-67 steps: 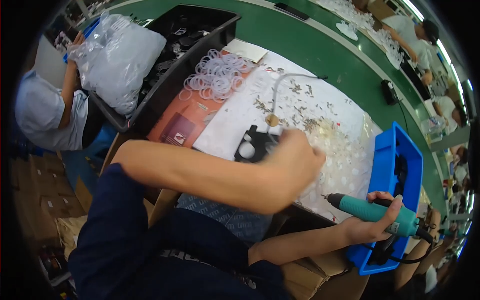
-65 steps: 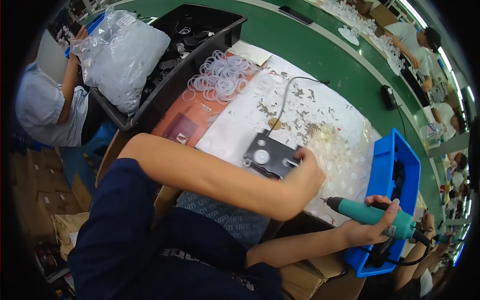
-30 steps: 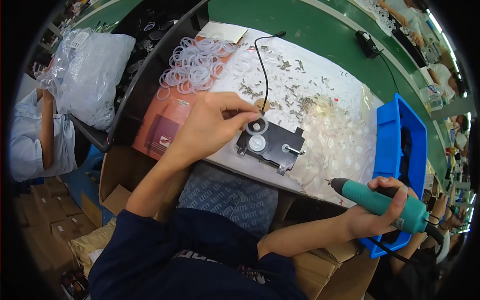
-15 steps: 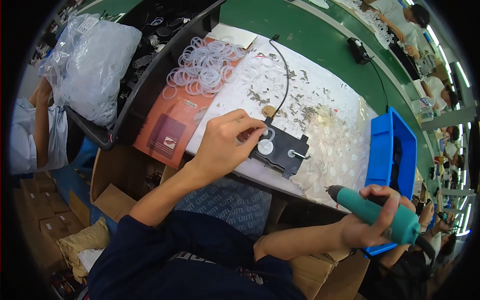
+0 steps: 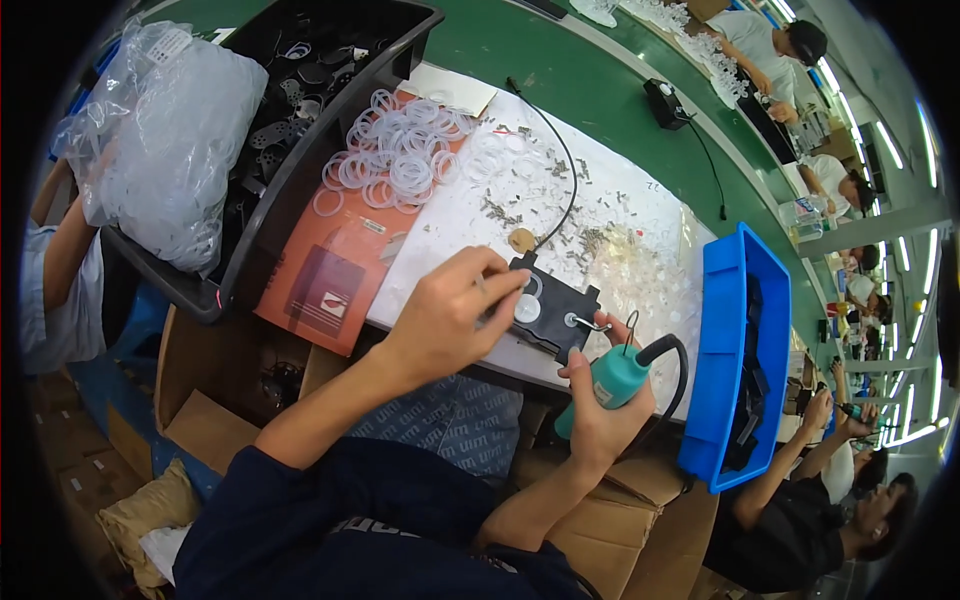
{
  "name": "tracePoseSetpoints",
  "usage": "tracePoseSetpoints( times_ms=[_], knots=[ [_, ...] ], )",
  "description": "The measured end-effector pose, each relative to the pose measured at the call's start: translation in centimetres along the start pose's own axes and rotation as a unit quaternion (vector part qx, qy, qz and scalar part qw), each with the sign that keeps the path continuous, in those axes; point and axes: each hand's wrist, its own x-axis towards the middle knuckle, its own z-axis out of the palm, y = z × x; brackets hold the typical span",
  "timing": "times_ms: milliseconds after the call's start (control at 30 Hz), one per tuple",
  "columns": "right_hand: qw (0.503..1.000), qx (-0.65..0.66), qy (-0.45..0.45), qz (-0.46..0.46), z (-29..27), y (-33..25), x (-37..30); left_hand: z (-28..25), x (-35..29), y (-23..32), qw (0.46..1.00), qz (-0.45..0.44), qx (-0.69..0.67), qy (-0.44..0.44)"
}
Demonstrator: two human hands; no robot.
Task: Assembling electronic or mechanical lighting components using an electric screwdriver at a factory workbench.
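A black rectangular fixture [image 5: 556, 310] lies near the front edge of the white work surface, with a white disc [image 5: 527, 308], a pale ring partly under my fingers, and a metal lever on it. My left hand [image 5: 450, 310] is closed in a pinch over the fixture's left end; whatever is between the fingertips is too small to make out. In my right hand [image 5: 605, 425] is a teal electric screwdriver [image 5: 620, 375], its corded end turned up and its bit hidden. The fingertips of that hand are close to the lever's end.
Clear rings [image 5: 405, 150] are heaped on an orange folder [image 5: 325, 280]. Small metal pieces [image 5: 590, 240] scatter behind the fixture. To the right stands a blue bin [image 5: 715, 350] holding black parts; at left, a bag [image 5: 170, 150] sits on a black crate [image 5: 235, 265]. Co-workers are at both sides.
My right hand has swung left to the fixture's lever, turning the screwdriver so its corded end points up. My left hand stays pinched over the fixture. The whole view has shifted slightly.
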Motion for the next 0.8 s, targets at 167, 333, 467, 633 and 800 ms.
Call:
tracePoseSetpoints(
  times_ms=[167, 333, 467, 633, 800],
  knots=[
    [1.0, 0.01, -0.003, 0.001, 0.7, 0.0, -0.7, 0.3, -1.0, 0.2, 0.994, 0.098, 0.044, -0.008],
    [1.0, -0.015, -0.02, -0.011, 1.4, 0.6, -1.1, 1.4, -2.4, -1.3, 0.987, 0.144, 0.077, 0.007],
    [1.0, 0.015, -0.01, -0.006, 1.9, 1.2, -1.7, 1.9, -2.6, -1.7, 0.976, 0.192, 0.065, 0.079],
    [0.999, 0.042, 0.004, -0.012, 2.8, 1.3, -2.2, 2.4, -3.0, -1.9, 0.975, 0.193, 0.082, 0.077],
    [0.998, 0.039, 0.005, -0.053, 3.2, 1.2, -2.1, 2.2, -3.2, -1.2, 0.965, 0.196, 0.17, 0.03]
  ],
)
